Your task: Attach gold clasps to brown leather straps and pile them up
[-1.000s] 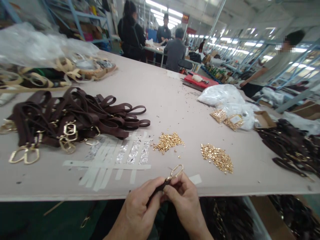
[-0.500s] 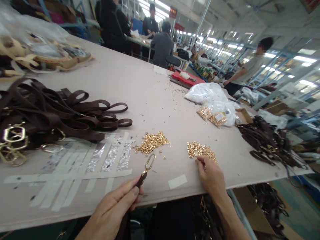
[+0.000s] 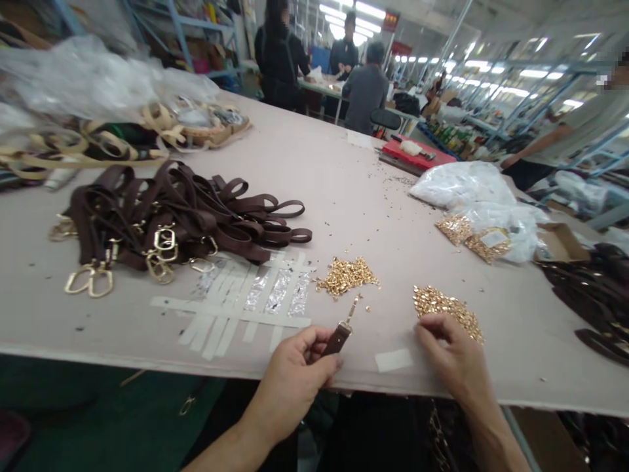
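Fingers (image 3: 314, 351) of left hand (image 3: 295, 377) pinch dark brown leather strap end (image 3: 338, 339) | right hand (image 3: 455, 357) fingers curled on gold stud pile (image 3: 447, 308) — maybe picking one | pinch only one — keep strap steady

The left hand (image 3: 295, 370) covers most of the strap (image 3: 337, 341); only its end and a blurred gold clip (image 3: 352, 309) show. The right hand (image 3: 455, 357) hides its own fingertips and the near edge of the rivet pile (image 3: 447, 307), so any grip there cannot be told. The dark straps (image 3: 597, 308) at right are cut off by the edge. The bench (image 3: 344, 196) hides both forearms' lower parts.
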`<state>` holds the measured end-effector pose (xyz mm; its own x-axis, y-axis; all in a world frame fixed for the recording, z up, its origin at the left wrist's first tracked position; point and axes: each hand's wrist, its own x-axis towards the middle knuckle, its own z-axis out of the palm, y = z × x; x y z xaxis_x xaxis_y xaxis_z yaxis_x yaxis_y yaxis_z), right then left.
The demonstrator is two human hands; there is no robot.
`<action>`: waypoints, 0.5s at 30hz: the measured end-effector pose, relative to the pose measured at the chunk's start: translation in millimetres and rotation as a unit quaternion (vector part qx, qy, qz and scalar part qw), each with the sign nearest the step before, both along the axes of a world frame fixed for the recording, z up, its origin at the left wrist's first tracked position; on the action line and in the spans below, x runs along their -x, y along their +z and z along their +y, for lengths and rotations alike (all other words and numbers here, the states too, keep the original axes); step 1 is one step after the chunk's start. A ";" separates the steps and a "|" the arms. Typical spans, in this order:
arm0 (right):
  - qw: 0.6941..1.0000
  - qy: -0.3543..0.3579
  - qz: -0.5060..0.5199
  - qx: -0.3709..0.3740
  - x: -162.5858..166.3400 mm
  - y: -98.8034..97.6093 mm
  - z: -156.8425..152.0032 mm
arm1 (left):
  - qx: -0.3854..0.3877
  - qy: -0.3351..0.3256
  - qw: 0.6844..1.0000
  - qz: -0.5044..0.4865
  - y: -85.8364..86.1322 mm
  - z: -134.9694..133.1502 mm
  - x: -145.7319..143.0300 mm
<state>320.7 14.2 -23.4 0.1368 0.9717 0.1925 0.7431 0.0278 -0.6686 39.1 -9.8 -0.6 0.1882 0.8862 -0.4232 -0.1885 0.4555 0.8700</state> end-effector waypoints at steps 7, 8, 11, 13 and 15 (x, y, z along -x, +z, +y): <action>0.966 0.118 0.214 -0.079 115.1 5.4 -41.0 | -0.050 -0.004 0.999 0.009 5.6 -4.0 -0.6; 0.967 0.125 0.206 -0.086 123.0 6.5 -43.0 | -0.055 -0.004 0.998 0.006 6.7 -5.3 -0.1; 0.973 0.120 0.165 -0.107 133.6 9.1 -45.0 | -0.075 0.001 0.997 0.015 8.3 -9.6 1.8; 0.975 0.109 0.158 -0.114 134.9 9.1 -46.0 | -0.101 0.007 0.994 0.040 8.1 -12.7 3.0; 0.974 0.096 0.169 -0.113 135.1 7.5 -48.3 | -0.132 0.011 0.989 0.071 7.9 -16.0 3.9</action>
<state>185.5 -34.0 -15.9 0.0487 0.9233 0.3810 0.4479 0.3208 -0.8346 35.3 -25.8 7.3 0.1237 0.9726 -0.1967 -0.0625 0.2055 0.9767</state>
